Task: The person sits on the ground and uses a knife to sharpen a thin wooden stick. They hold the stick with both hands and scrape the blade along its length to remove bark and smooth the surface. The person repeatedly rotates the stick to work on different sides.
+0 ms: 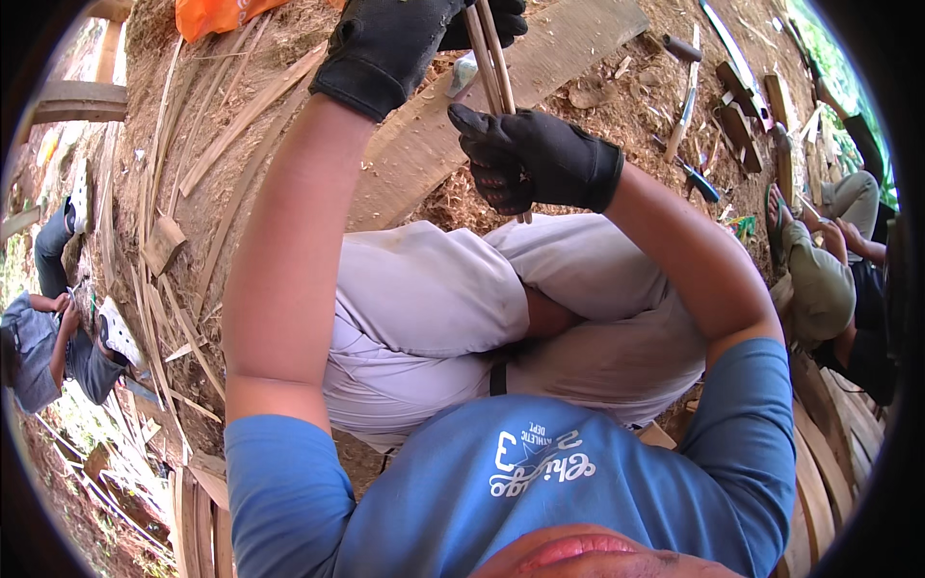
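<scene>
Two thin wooden sticks [492, 65] run side by side down from the upper edge of the picture. My right hand [541, 161], in a black glove, is closed around their lower part, with the thumb lying across and the stick ends showing below the fist. Higher up, my left hand [390, 46], also gloved in black, has its fingers curled behind the same sticks; the top of this hand is cut off by the frame. Beneath the sticks a wide plank [568, 46] lies slanted on the ground. A small pale object [462, 73] next to the sticks is partly hidden.
Wood strips [252, 120] and a small wooden block [164, 245] lie at left. A hammer [682, 48], a long-bladed tool [684, 114] and a dark-handled tool [698, 179] rest on shavings at right. One person [43, 332] sits far left, others [833, 260] far right.
</scene>
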`<action>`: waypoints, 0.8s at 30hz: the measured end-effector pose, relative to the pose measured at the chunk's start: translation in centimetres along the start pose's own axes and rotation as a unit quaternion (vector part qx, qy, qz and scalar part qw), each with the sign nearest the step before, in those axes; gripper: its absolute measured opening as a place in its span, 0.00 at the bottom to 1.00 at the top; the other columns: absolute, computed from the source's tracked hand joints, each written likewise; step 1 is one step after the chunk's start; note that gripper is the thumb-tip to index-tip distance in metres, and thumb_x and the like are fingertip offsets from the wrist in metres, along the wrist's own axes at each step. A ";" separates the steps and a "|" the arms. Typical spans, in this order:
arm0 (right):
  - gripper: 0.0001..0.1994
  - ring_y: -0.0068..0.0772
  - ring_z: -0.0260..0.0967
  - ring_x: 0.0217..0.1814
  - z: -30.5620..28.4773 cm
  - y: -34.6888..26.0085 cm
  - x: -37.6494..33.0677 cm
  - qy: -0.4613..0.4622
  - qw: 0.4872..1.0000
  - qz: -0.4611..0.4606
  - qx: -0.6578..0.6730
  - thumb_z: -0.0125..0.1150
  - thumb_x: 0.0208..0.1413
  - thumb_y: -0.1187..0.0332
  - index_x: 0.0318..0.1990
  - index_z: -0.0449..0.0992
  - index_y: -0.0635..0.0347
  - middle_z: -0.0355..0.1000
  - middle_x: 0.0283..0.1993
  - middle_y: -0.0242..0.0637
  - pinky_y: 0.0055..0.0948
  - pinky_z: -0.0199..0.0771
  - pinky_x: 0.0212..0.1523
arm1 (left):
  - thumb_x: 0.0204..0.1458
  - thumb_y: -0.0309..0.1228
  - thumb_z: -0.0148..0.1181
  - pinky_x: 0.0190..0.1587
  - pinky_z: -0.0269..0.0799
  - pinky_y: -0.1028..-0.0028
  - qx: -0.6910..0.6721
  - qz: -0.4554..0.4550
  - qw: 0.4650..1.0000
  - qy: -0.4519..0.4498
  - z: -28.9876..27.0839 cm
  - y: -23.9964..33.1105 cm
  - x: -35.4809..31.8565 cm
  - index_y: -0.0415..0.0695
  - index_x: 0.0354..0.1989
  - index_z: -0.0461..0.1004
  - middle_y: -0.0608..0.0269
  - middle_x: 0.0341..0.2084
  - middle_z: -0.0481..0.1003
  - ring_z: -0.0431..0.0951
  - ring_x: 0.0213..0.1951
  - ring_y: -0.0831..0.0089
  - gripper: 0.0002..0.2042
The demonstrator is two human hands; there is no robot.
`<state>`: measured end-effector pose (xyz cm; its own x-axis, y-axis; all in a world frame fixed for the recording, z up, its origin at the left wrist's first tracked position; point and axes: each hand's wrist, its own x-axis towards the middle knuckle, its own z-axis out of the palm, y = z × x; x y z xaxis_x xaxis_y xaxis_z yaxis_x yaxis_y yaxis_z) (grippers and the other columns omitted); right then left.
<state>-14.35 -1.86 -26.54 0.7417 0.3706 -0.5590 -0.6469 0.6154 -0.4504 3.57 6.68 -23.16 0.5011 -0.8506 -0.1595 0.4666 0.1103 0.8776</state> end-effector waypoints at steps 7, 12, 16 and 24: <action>0.29 0.22 0.41 0.18 1.0 0.0 -0.6 0.012 1.000 0.013 0.000 0.46 0.74 0.41 0.21 0.56 0.45 0.46 0.18 0.22 0.26 0.44 0.20 | 0.69 0.25 0.54 0.45 0.86 0.60 0.016 -0.046 0.999 0.014 1.0 1.0 0.0 0.34 0.50 0.76 0.48 0.38 0.84 0.87 0.38 0.56 0.09; 0.26 0.23 0.42 0.19 -1.6 -1.5 -1.2 0.025 0.999 -0.034 -0.015 0.47 0.75 0.44 0.24 0.56 0.44 0.44 0.20 0.23 0.27 0.47 0.21 | 0.70 0.33 0.56 0.52 0.83 0.73 0.429 0.218 0.875 0.060 0.2 0.2 -0.1 0.38 0.56 0.79 0.56 0.43 0.85 0.86 0.47 0.70 0.14; 0.23 0.23 0.45 0.20 -2.9 -5.8 -2.3 0.149 0.965 -0.214 0.026 0.49 0.74 0.46 0.26 0.57 0.43 0.46 0.22 0.23 0.27 0.49 0.23 | 0.64 0.44 0.65 0.52 0.81 0.70 0.414 0.086 0.904 0.060 -1.8 -1.4 -0.1 0.43 0.59 0.78 0.58 0.44 0.85 0.86 0.48 0.67 0.21; 0.16 0.26 0.52 0.26 -8.1 -8.7 -1.4 0.188 0.924 -0.324 0.073 0.50 0.72 0.53 0.29 0.61 0.42 0.50 0.25 0.23 0.29 0.51 0.26 | 0.61 0.46 0.59 0.59 0.75 0.55 0.737 -0.048 0.673 -0.038 -0.6 -7.4 0.1 0.45 0.53 0.80 0.49 0.52 0.80 0.81 0.55 0.50 0.19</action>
<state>-11.24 -13.32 -27.45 0.8340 -0.3591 -0.4189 -0.0374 0.7207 -0.6923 0.63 6.05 -29.92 0.4545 -0.8480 -0.2728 -0.7647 -0.5285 0.3688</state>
